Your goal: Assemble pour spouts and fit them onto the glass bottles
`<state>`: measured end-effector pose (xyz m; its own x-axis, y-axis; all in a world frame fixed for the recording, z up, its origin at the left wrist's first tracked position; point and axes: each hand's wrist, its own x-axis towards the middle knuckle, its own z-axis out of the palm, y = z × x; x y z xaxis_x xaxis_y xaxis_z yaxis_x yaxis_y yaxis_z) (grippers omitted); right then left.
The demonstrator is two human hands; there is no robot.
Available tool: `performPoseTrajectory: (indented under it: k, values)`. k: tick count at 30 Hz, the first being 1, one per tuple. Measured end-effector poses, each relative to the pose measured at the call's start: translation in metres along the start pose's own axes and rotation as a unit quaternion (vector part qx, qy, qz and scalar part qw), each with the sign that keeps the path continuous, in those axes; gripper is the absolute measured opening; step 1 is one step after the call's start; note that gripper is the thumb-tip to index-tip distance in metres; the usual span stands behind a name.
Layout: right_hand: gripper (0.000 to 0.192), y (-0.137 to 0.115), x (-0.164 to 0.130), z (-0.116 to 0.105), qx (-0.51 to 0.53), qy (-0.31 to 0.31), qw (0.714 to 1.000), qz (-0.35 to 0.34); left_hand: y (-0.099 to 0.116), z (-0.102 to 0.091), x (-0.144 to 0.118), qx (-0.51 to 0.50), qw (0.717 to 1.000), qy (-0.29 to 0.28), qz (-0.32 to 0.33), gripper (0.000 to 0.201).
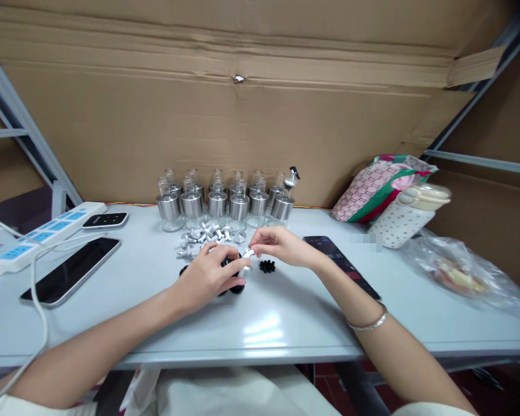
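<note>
Near the middle of the table, my left hand is closed, its thumb and fingers pinching the lower part of a silver-white bottle pourer spout. From the other side my right hand grips the upper end of the same piece between thumb and fingertips. Black round parts lie under and beside my left hand, which partly covers them. Behind it is a loose pile of silver pourer pieces. A small cluster of black parts rests just below my right hand.
Rows of glass bottles with metal sleeves stand at the back; one bears a black-tipped pourer. A phone, dotted tumbler, patterned bag and plastic bag are right. Left are a power strip and another phone.
</note>
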<state>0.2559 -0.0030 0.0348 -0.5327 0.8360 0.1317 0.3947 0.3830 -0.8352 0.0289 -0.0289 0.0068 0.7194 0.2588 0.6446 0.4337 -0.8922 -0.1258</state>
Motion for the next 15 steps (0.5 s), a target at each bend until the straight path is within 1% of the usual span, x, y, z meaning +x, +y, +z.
performPoseTrajectory:
  k: [3,9,11,15]
  values:
    - [0.022,-0.0045,-0.0003,0.0005,0.054,-0.014,0.998,-0.005,0.0001,-0.0007,0.0007,-0.009,1.0,0.006,-0.003,0.019]
    - [0.024,-0.0087,-0.002,0.0024,0.18,-0.006,0.984,0.01,0.0009,-0.0012,0.0002,0.001,1.0,0.023,-0.001,0.022]
    - [0.027,-0.0093,-0.0025,0.0027,0.197,0.0,0.98,0.01,0.0013,-0.0006,0.0001,0.002,1.0,0.025,-0.002,0.023]
    - [0.032,-0.0081,-0.0011,0.0039,0.198,0.003,0.98,0.016,0.0021,0.0006,0.0004,0.003,1.0,0.031,0.003,0.024]
